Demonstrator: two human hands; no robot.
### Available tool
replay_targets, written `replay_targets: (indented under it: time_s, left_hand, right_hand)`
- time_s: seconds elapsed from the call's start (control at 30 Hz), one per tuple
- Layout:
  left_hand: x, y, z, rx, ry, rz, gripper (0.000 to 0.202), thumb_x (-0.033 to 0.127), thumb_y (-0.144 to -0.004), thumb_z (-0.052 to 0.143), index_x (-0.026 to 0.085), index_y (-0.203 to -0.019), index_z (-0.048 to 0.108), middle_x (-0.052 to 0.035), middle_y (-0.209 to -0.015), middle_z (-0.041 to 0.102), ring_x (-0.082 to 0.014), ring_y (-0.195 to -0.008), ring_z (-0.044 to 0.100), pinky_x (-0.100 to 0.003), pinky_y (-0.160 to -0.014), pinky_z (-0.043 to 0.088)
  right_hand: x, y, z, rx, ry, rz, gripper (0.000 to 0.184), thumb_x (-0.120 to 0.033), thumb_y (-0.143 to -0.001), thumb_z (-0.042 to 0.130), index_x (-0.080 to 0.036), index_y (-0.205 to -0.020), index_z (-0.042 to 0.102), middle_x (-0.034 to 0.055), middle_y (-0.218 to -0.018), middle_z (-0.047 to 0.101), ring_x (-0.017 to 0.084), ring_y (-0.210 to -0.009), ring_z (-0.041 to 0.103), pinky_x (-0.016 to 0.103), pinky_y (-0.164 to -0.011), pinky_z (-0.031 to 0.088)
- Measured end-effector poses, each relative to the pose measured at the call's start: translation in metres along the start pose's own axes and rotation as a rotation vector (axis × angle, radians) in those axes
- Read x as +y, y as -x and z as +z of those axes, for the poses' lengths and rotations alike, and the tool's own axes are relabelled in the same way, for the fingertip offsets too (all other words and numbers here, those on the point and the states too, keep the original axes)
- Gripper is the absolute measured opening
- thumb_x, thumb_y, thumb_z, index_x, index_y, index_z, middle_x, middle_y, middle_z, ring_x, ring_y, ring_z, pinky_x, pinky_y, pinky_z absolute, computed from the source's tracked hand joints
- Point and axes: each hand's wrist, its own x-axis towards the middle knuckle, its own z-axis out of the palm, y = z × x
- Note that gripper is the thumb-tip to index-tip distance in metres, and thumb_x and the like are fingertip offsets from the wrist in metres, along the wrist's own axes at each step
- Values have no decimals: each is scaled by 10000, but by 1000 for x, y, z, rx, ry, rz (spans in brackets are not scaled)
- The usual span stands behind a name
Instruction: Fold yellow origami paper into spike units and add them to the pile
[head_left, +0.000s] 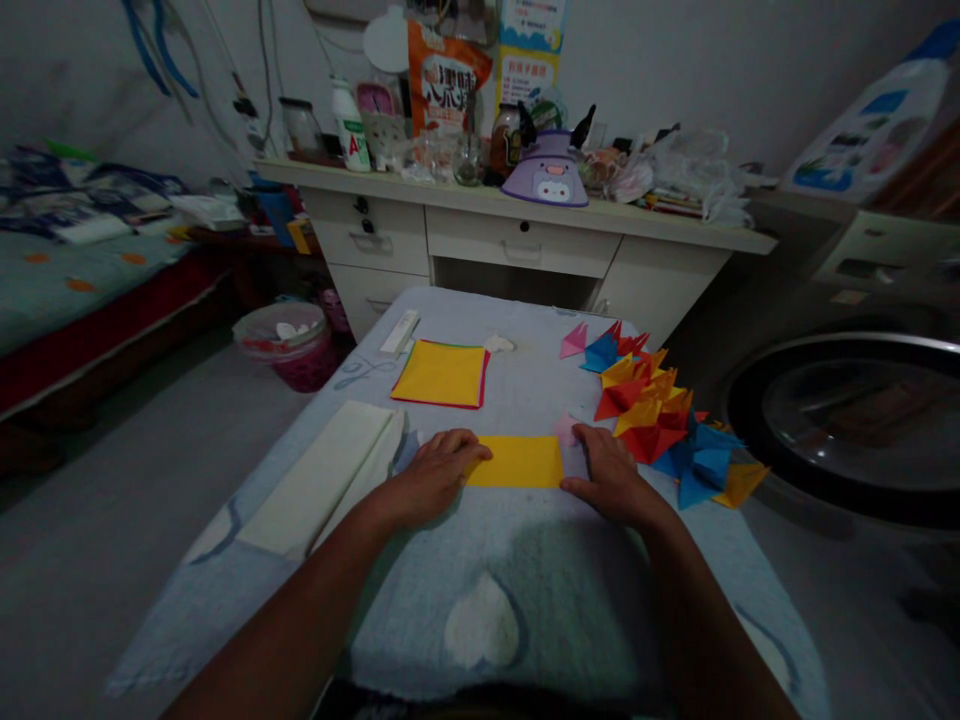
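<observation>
A yellow paper folded into a long rectangle (517,461) lies on the blue cloth-covered table (525,560) in front of me. My left hand (431,478) rests flat on its left end, fingers stretched out and pressing down. My right hand (611,475) presses its right end, fingers flat and thumb along the lower edge. A stack of square coloured sheets (442,374), yellow on top, lies farther back. A pile of folded paper shapes (660,415) in red, yellow, blue and pink sits to the right of my right hand.
Scissors (367,372) and a white stick-like object (400,332) lie left of the stack. A folded white cloth (322,480) lies at the table's left. Behind stands a cluttered desk (525,215); a bed (75,280) left, a pink bucket (289,345), a washing machine (847,420) right.
</observation>
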Motion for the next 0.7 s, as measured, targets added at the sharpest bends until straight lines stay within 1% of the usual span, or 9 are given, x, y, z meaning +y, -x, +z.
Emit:
replay_targets:
  time_s: [0.07, 0.17, 0.23, 0.3, 0.37, 0.43, 0.53, 0.63, 0.7]
  left_hand:
    - [2, 0, -2, -6, 6, 1, 514, 72, -809, 375, 287, -1253, 520, -51, -1282, 505, -208, -1215, 433, -399, -1041, 355]
    - [2, -1, -3, 10, 11, -13, 574, 61, -748, 405, 266, -1277, 491, -50, -1293, 505, -206, -1222, 433, -393, -1054, 346]
    - [1, -4, -1, 46, 22, -42, 610, 66, -708, 432, 259, -1285, 472, -50, -1290, 513, -217, -1219, 439, -403, -1050, 349]
    - [1, -7, 2, 99, 41, -73, 608, 92, -698, 464, 245, -1286, 467, -61, -1281, 517, -234, -1212, 447, -414, -1043, 354]
    - [1, -10, 5, 157, 59, -91, 576, 145, -718, 506, 222, -1288, 469, -79, -1265, 516, -251, -1199, 453, -416, -1038, 361]
    - [3, -12, 9, 210, 63, -107, 567, 229, -741, 563, 204, -1299, 466, -93, -1263, 502, -267, -1194, 447, -419, -1035, 367]
    - [5, -13, 13, 260, 56, -130, 659, 333, -730, 642, 207, -1341, 430, -96, -1308, 459, -289, -1221, 411, -437, -1046, 358]
    - [6, -14, 15, 276, 47, -137, 770, 360, -695, 695, 222, -1382, 375, -93, -1351, 423, -301, -1252, 378, -452, -1064, 336]
    - [4, -14, 16, 272, 43, -140, 821, 360, -677, 717, 220, -1398, 350, -98, -1363, 416, -307, -1257, 372, -460, -1066, 328]
  right_hand:
    - [-1, 2, -3, -18, -10, 1, 752, -362, -719, 680, -173, -1384, 385, 144, -1339, 472, 308, -1226, 441, 445, -1000, 357]
    - [-1, 3, -6, -13, -19, -8, 714, -320, -730, 637, -155, -1382, 395, 149, -1333, 476, 301, -1212, 446, 436, -990, 369]
    - [-3, 2, -6, 28, -40, -17, 669, -307, -754, 597, -142, -1375, 408, 148, -1302, 500, 289, -1177, 466, 426, -977, 377]
    - [-6, 1, -5, 87, -70, -25, 612, -330, -796, 560, -133, -1361, 429, 146, -1269, 524, 281, -1143, 479, 423, -973, 377]
    - [-12, -1, -1, 146, -95, -43, 573, -369, -828, 539, -134, -1344, 452, 147, -1261, 533, 281, -1125, 481, 427, -976, 372]
    - [-19, -2, 4, 181, -115, -72, 581, -399, -826, 552, -134, -1335, 461, 152, -1281, 530, 287, -1127, 478, 437, -985, 367]
    - [-27, -3, 14, 192, -168, -115, 611, -399, -811, 578, -131, -1344, 447, 158, -1296, 539, 299, -1187, 449, 447, -1009, 359]
    - [-29, -5, 21, 203, -245, -114, 614, -370, -810, 579, -112, -1348, 435, 157, -1256, 565, 291, -1218, 433, 442, -1029, 357]
    - [-29, -6, 22, 217, -276, -110, 604, -342, -796, 588, -123, -1339, 444, 143, -1228, 578, 285, -1217, 435, 447, -1046, 346]
